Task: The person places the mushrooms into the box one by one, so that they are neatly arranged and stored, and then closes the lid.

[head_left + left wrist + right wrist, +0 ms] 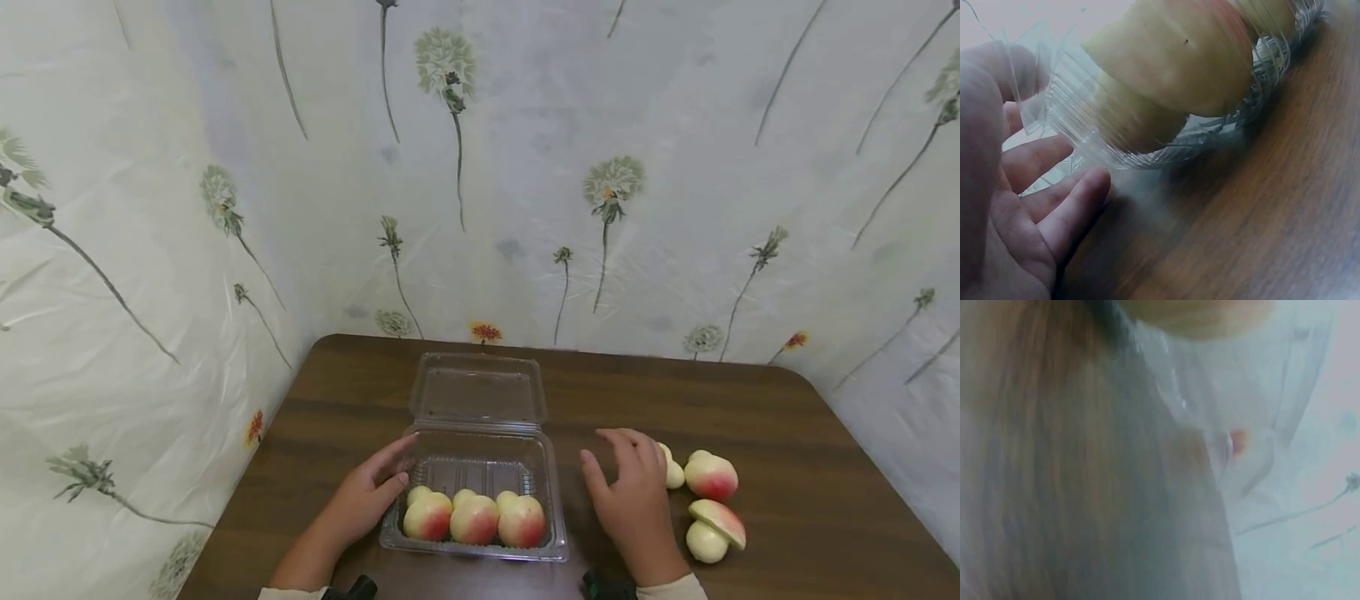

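A clear plastic clamshell box point(555, 521) lies on the table with its lid folded back. In its front part sit three mushroom-shaped pieces point(474, 520), cream with a red blush. My left hand point(360, 504) grips the box's left rim, its thumb over the edge and its other fingers along the outside wall; the left wrist view shows this wall close to the fingers point(1079, 206). To the right of the box my right hand point(633, 508) hovers with loosely bent fingers and nothing in it. The right wrist view is blurred and shows no hand.
Beyond the right hand lie three more such pieces: one partly hidden piece point(673, 476), one with its red side showing point(711, 476), and one tipped over point(716, 531). Behind the brown table point(360, 383) hangs a flower-printed curtain point(510, 183).
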The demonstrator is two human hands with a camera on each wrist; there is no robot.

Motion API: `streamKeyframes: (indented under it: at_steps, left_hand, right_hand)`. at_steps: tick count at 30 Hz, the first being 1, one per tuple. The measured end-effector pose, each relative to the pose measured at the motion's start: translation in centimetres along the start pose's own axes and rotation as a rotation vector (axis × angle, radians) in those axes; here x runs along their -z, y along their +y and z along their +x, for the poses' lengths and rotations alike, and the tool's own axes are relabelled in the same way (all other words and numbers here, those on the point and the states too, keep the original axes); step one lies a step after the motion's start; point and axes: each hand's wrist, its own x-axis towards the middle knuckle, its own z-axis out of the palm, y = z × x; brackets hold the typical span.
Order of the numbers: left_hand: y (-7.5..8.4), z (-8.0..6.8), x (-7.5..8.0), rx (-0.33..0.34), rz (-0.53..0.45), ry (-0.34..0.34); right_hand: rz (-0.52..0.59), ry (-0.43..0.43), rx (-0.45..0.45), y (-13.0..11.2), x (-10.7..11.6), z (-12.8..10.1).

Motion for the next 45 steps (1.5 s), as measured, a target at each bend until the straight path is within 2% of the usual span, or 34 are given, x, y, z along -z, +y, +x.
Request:
streamKeyframes:
  at_steps: [3,8,18,23,27,33,39,45]
  left_hand:
    - [0.1,0.0,0.0,-0.009,-0.019,0.004]
    - [0.2,-0.1,0.2,-0.024,-0.007,0.02]
    - [0.1,-0.3,-0.1,0.022,0.013,0.002]
    - [0.3,-0.3,-0.1,0.019,0.007,0.004]
    - [0.2,-0.1,0.0,-0.01,0.014,0.001]
    - [0.2,0.0,0.0,0.019,0.018,0.008]
    - [0.3,-0.2,-0.3,0.03,0.001,0.005]
    - [0.1,0.0,-0.1,0.014,0.006,0.003]
  right_hand:
    - [-0.05,0.064,-0.138,1.0,0.2,0.4]
    - [-0.097,0.029,-0.335,2.0,0.1,0.5]
    - [-0.151,-0.056,-0.451,3.3,0.2,-0.8]
    - [-0.159,-0.072,-0.467,3.9,0.3,-1.0]
    - [-0.149,-0.101,-0.467,4.6,0.2,-0.7]
    - [-0.089,-0.143,-0.484,4.9,-0.2,-0.6]
    - [-0.076,-0.186,-0.415,5.0,-0.5,-1.0]
    - [-0.057,-0.17,-0.382,5.0,-0.7,-0.8]
